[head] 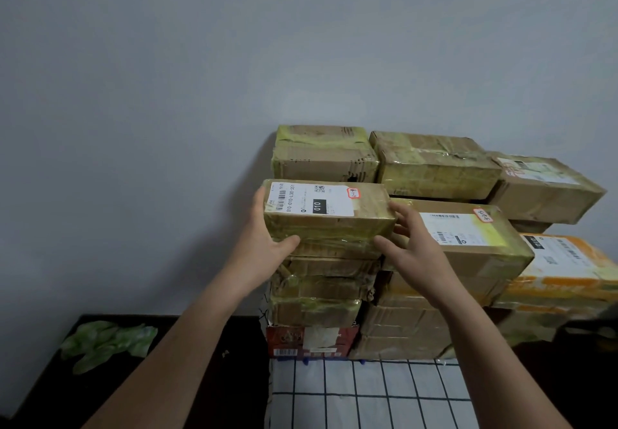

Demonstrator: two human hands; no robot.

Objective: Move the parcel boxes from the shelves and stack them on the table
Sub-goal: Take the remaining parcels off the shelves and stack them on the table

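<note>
The parcel box (329, 224), tan card bound in yellowish tape with a white label reading 010 on its top, is sitting on top of the front left column of boxes (321, 288) on the counter (67, 395). The left grip (264, 244) is clamping the box's left end, fingers going round the far side and the thumb pressing on the near face. The right grip (414, 248) is hovering at the right end with its fingers apart and fairly straight, the thumb tip touching the near face low down. I cannot tell whether those fingers are touching the end.

A red box (311, 341) is lying at the foot of the column. Just beside it on the right, a longer labelled box (468, 238) is topping a second column, and an orange-taped box (568, 268) is lying further right. Behind, three more boxes (434, 164) are sitting higher in a row against the grey wall (200, 60). A white checked cloth (368, 395) is covering the counter in front. Crumpled green plastic (107, 345) is lying well apart on the left.
</note>
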